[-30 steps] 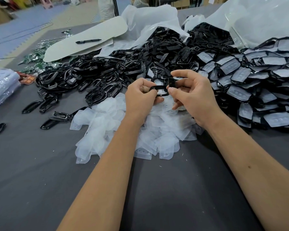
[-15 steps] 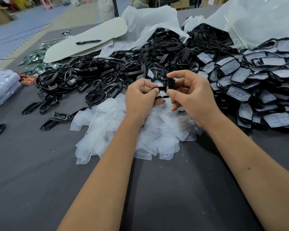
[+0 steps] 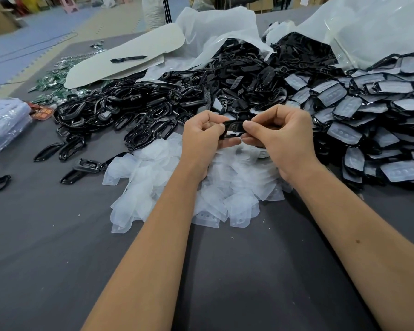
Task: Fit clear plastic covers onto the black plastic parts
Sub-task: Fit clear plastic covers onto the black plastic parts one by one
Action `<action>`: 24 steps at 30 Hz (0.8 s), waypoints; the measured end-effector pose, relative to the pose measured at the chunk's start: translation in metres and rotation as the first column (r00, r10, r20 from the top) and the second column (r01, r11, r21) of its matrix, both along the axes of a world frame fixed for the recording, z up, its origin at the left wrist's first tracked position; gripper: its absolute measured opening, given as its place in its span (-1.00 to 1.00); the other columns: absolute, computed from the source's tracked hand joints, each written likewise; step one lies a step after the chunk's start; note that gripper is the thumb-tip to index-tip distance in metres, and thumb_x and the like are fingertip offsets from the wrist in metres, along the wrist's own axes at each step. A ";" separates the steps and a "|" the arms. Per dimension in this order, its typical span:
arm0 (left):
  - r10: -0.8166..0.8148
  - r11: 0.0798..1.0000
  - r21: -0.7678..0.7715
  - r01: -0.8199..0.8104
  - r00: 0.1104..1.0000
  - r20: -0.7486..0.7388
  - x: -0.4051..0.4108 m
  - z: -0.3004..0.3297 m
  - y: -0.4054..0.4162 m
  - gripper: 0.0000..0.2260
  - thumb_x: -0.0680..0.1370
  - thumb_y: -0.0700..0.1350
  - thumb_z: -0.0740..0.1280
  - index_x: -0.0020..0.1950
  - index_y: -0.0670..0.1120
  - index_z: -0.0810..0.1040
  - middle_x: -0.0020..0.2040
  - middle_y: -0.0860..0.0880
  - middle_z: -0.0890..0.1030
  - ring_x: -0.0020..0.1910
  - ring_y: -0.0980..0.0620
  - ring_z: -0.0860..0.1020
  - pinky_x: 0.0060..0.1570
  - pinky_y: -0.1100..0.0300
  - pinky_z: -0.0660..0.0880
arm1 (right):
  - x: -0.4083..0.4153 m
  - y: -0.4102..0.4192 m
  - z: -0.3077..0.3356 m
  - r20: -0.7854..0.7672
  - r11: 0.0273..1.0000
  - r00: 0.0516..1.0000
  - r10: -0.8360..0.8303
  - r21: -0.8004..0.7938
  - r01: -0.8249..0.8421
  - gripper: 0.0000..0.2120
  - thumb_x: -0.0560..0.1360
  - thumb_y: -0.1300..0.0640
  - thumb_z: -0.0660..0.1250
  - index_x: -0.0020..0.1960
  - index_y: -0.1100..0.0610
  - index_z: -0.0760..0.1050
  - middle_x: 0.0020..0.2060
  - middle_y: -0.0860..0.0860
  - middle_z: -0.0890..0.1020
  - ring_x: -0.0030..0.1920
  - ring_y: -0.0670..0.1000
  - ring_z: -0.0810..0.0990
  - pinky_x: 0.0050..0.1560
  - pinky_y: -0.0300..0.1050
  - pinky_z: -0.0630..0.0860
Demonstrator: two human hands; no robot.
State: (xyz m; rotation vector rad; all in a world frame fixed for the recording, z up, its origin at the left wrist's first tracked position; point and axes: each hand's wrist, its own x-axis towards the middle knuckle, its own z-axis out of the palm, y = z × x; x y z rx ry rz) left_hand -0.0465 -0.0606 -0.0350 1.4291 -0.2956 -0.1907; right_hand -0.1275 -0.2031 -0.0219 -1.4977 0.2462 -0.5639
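Note:
A small black plastic part is held above a heap of clear plastic covers on the grey table. My left hand grips its left end with curled fingers. My right hand pinches its right end between thumb and fingers. The part is seen nearly edge-on, and I cannot tell whether a clear cover sits on it. A pile of bare black frames spreads behind and to the left. Black parts with covers fitted are heaped at the right.
Stray black frames lie on the table at the left. A stack of clear blister trays sits at the left edge. A white board with a black pen lies at the back, beside big plastic bags.
Both hands have turned the black part between them, from showing its open loop to lying nearly edge-on. The arms have stayed in place.

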 end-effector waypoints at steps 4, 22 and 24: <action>-0.049 0.998 -0.047 0.049 0.999 -0.003 -0.001 0.001 0.001 -0.83 0.59 -0.44 0.21 -0.04 -0.34 0.60 -0.09 -0.42 0.59 -0.12 -0.24 0.71 -0.15 0.00 0.68 | 0.001 0.001 -0.001 -0.023 0.999 0.999 -0.030 -0.022 0.030 -0.87 0.43 0.37 0.58 -0.17 0.26 0.64 -0.30 0.13 0.73 -0.29 0.13 0.77 -0.26 -0.17 0.68; -0.112 0.991 -0.060 0.117 0.990 0.085 -0.006 0.005 0.005 -0.88 0.53 -0.42 0.44 -0.07 -0.24 0.58 -0.16 -0.26 0.66 -0.32 -0.12 0.67 -0.27 0.18 0.64 | -0.002 0.000 -0.003 -0.078 0.923 0.981 -0.179 -0.359 0.140 -0.77 0.43 0.13 0.63 -0.05 0.14 0.60 -0.26 0.05 0.69 -0.35 0.06 0.72 -0.36 0.07 0.68; -0.130 0.987 -0.093 0.134 0.990 0.050 -0.004 0.006 0.007 -0.86 0.54 -0.42 0.43 -0.09 -0.20 0.57 -0.19 -0.20 0.67 -0.37 -0.07 0.66 -0.30 0.24 0.61 | -0.001 0.001 -0.002 -0.082 0.970 0.995 -0.051 -0.242 0.030 -0.85 0.50 0.20 0.57 -0.04 0.18 0.62 -0.30 0.09 0.72 -0.37 0.09 0.73 -0.42 0.04 0.66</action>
